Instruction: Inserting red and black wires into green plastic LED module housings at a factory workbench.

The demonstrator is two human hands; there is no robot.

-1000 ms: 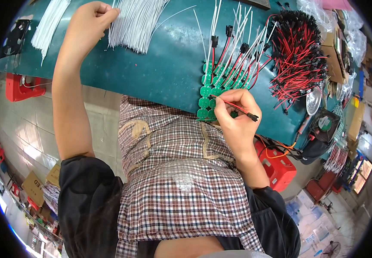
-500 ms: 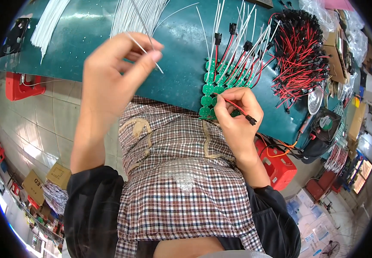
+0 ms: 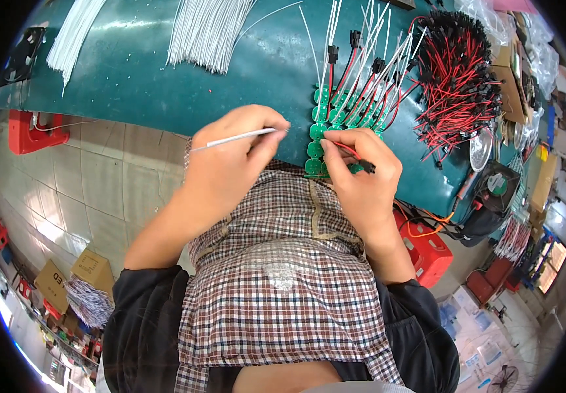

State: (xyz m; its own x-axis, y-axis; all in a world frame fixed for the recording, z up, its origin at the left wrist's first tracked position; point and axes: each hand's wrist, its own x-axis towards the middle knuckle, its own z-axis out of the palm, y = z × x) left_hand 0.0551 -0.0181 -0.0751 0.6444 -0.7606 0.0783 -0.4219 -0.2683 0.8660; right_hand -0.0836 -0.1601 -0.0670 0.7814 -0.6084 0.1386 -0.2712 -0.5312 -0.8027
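In my left hand (image 3: 237, 141), pinched between thumb and fingers, is a thin white wire (image 3: 240, 137). One end sticks out over the back of the hand; its other end at the fingertips is too small to make out. My right hand (image 3: 365, 167) is closed on a red-and-black wire lead (image 3: 348, 149), whose black connector (image 3: 367, 167) hangs below the fingers. Its fingertips rest at the panel of round green circuit boards (image 3: 317, 132) by the table edge. White wires and red-and-black leads stand up from the far boards. My right hand hides part of the panel.
A bundle of white wires (image 3: 207, 39) and a second bundle (image 3: 73, 46) lie on the green table (image 3: 263, 72). At right are a heap of red-and-black leads (image 3: 456, 85), a soldering iron (image 3: 467, 185) and a small fan (image 3: 497, 187). Red stools (image 3: 427, 252) stand below.
My left hand has come right and toward me from the white wire bundle, bringing the white wire close to the boards. My right hand stays at the panel, its lead slightly shifted.
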